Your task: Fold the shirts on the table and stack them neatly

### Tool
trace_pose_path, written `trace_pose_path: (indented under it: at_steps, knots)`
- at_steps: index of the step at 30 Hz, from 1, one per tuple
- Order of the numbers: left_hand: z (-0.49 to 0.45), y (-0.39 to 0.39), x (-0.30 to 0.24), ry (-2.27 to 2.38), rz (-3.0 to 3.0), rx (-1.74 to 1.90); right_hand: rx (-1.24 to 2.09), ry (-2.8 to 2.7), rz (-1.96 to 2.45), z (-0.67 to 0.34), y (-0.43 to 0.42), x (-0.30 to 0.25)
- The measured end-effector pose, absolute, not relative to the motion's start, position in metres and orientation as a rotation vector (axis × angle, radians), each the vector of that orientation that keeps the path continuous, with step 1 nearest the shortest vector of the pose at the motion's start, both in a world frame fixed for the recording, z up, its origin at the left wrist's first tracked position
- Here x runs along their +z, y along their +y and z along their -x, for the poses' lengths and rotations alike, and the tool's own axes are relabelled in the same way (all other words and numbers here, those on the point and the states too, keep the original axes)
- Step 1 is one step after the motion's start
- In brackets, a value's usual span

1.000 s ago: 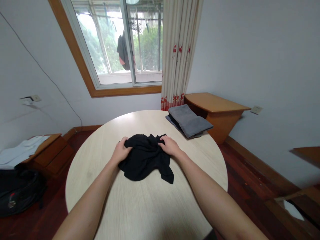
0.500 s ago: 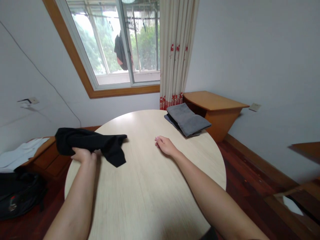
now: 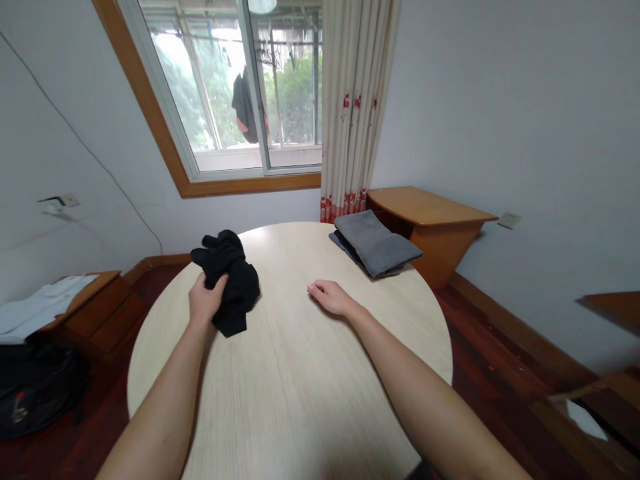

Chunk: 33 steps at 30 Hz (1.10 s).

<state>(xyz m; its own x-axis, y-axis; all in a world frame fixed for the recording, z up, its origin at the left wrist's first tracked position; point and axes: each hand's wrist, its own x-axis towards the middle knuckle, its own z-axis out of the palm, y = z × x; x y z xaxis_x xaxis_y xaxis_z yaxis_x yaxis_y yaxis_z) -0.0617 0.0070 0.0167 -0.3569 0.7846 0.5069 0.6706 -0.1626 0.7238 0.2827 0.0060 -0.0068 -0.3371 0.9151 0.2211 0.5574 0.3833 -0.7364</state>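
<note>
My left hand grips a bunched black piece of clothing over the left part of the round table. The cloth is crumpled, with a flap hanging down toward me, so its exact kind cannot be told. Resting near the middle of the tabletop, my right hand has its fingers curled in, and nothing shows in them. Beyond it, at the table's far right, lie folded grey and dark cloths, stacked and apart from both hands.
A wooden desk stands behind the table on the right, beside a curtain and a window. To the left are a low wooden cabinet with pale cloth on top and a black bag on the floor.
My left hand has swung the black clothing inward to the right, from past the table's left edge, and it is now bunched up. The right hand has barely moved.
</note>
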Motion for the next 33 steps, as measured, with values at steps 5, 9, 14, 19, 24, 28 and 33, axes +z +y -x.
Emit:
trace_pose_path:
  at_steps: [5,9,14,19,24,28,33]
  knots:
    - [0.038,-0.005,0.028,1.765,-2.001,1.434,0.735,-2.007,1.271,-0.282,0.003,-0.004]
    - [0.023,-0.014,0.035,1.520,-2.291,1.164,0.726,-2.004,1.268,-0.282,0.001,-0.002]
    - [0.023,-0.006,0.031,1.633,-2.081,1.215,0.735,-2.003,1.269,-0.284,0.000,-0.001]
    - [0.052,0.006,0.029,1.986,-1.256,1.871,0.753,-2.005,1.280,-0.284,0.001,-0.002]
    - [0.065,-0.017,0.059,2.011,-1.339,2.555,0.744,-2.019,1.277,-0.283,0.000,-0.001]
    - [0.062,-0.037,0.078,1.883,-1.480,2.897,0.755,-2.009,1.256,-0.283,-0.001,-0.001]
    - [0.069,-0.028,0.068,2.196,-1.842,2.310,0.757,-2.014,1.262,-0.283,-0.001,-0.001]
